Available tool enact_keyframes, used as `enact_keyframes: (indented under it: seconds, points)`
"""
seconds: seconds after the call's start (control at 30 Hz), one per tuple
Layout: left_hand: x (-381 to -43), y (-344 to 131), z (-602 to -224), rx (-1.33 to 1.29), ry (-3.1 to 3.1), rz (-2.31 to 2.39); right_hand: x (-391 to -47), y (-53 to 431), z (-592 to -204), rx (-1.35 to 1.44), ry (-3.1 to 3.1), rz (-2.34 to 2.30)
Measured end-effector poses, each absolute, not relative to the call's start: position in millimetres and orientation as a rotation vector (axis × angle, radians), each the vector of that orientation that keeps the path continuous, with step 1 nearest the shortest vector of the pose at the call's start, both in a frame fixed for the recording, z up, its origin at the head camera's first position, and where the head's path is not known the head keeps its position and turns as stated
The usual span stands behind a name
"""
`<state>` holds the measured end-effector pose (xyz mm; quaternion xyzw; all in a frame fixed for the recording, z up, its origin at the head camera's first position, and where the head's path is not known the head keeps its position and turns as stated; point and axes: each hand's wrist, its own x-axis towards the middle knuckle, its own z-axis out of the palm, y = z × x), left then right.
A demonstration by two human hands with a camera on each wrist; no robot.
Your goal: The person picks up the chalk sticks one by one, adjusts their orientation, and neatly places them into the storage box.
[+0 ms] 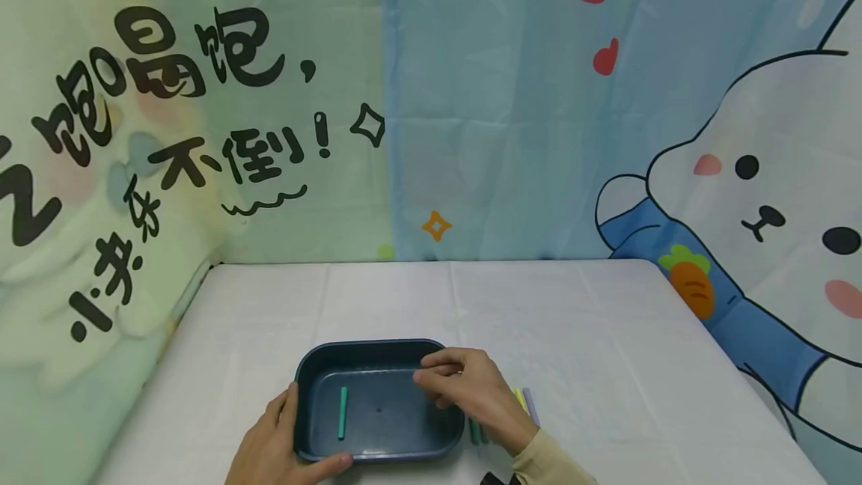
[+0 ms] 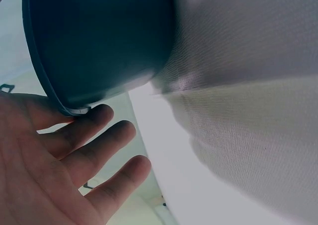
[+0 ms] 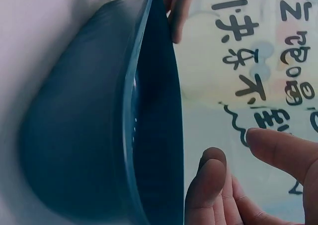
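The right hand (image 1: 474, 391), fingers apart, is partly hiding slender sticks (image 1: 530, 406) to their right; the left hand (image 1: 272, 444), fingers spread, is touching a smooth, round-cornered tray (image 1: 384, 429).

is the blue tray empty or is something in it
Not empty: in the head view, a green stick lies inside the blue tray, flat on its bottom.

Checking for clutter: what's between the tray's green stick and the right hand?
The head view shows only bare tray floor between the green stick and the right hand.
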<state>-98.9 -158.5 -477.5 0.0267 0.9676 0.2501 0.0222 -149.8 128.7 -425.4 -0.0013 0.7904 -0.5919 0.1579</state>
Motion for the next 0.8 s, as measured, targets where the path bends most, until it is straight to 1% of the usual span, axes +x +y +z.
enact_keyframes:
  seconds: [0.4, 0.8]
  points:
    - [-99.0, -159.3, -477.0, 0.086, 2.997, 0.778, -150.6, 166.0, -423.3, 0.109, 2.303, -1.807]
    - [-99.0, -159.6, -476.6, 0.071, 2.993, 0.775, -154.0, 200.8, -430.5, 0.329, 2.419, -1.705]
